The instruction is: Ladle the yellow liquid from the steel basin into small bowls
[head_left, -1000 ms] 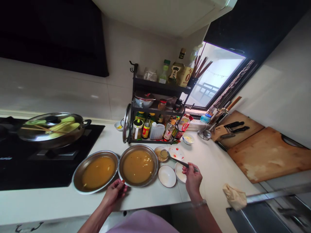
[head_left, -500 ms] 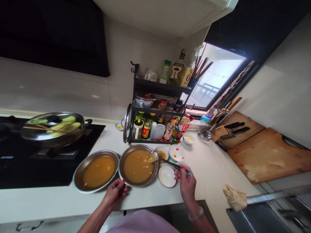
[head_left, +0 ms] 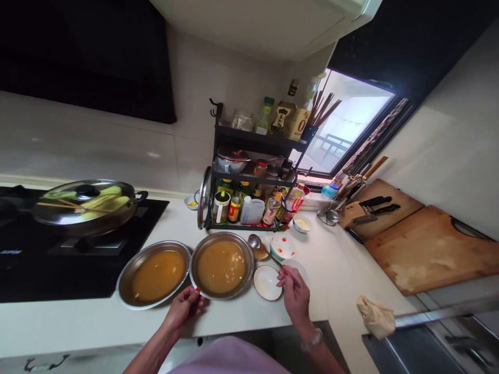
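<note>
Right hand is closed around the handle of a ladle, its head out at the hand's 10-11 o'clock, above a small bowl. Probably light, stiff, slick if wet, so back of the handle's the spot. Left hand is half curled, seemingly pinching the metal basin at its 7-8 o'clock rim. Looks heavy and sloshy; I'd grip opposite rims. At the basin's 1 o'clock, a cream label reads "0"; the rest's too small.

Holding a ladle over a small bowl with the right hand; gripping a round pan by its near rim with the left hand, beside a 2nd pan of brown liquid.
</note>
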{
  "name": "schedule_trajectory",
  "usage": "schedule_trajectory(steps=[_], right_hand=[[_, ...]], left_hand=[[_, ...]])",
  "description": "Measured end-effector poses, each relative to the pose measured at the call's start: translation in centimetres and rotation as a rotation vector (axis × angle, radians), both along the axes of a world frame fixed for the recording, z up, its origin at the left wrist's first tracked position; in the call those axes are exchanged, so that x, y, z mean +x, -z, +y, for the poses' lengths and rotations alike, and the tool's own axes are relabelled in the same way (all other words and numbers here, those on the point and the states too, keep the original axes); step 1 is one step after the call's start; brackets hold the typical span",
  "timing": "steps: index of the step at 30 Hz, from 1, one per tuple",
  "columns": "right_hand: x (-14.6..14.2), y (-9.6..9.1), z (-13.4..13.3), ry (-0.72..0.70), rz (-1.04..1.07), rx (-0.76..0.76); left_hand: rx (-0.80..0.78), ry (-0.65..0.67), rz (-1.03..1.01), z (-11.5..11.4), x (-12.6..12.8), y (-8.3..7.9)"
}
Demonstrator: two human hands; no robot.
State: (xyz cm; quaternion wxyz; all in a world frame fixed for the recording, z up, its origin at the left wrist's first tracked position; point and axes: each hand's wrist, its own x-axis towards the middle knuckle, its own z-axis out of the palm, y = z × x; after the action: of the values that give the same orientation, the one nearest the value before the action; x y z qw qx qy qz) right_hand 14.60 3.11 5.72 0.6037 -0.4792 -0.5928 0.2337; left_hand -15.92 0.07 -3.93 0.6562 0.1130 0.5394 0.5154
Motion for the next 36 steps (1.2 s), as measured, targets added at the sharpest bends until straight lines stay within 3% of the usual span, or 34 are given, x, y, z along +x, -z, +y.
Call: schedule_trajectory(steps=[7,12,17,26,36], right_hand=[[1.6,3.4,3.2,0.16,0.024,-0.159],[0.9,4.2,4.0,0.218,0.198,-0.25],[1.5,3.2,4.4,0.295,0.404,-0.277],[2.6,1.5,4.0,0.351,0.505,-0.283],[2.2,-1.3,2.1,0.272,0.429,-0.233]], left_hand=[[0.003,0.008,-0.004,-0.1,0.0,-0.3],[0.009,0.005,0.008,0.0,0.0,0.1],[0.007,-0.001,0.006,0.0,0.0,0.4],[-0.002,0.003,-0.001,0.1,0.1,-0.1],[0.019,0.0,-0.01,0.0,0.0,0.0]])
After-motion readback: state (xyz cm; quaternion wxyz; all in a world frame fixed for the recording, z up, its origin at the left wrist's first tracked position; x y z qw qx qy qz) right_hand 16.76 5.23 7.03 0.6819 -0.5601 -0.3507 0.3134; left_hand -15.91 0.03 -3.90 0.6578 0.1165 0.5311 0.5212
